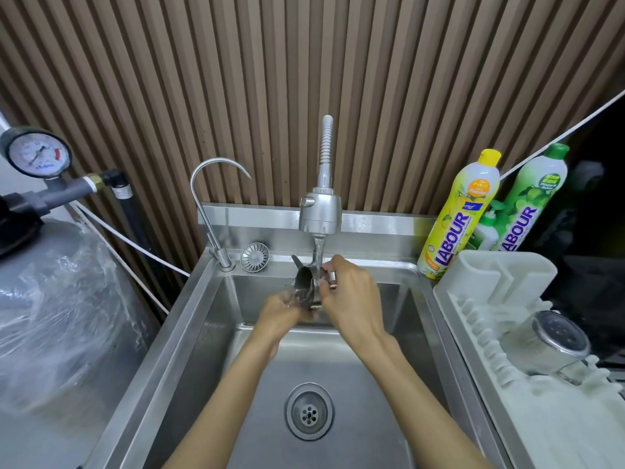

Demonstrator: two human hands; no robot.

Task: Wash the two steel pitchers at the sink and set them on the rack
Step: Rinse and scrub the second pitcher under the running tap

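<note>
A small steel pitcher [303, 285] is held over the steel sink [189, 333], under water running from the main faucet [320, 214]. Its mouth tilts toward me and its spout points up and back. My left hand [278, 314] grips its lower body from the left. My right hand [350, 296] holds its right side near the handle. A second steel pitcher [558, 343] lies upside down on the white dish rack [507, 333] to the right of the sink.
A thin gooseneck tap [209, 198] and a loose strainer [254, 257] stand on the sink's back ledge. Two dish-soap bottles [463, 211] stand at the back right. The drain [309, 411] lies in the basin. A wrapped grey tank [61, 316] and pressure gauge [35, 154] are left.
</note>
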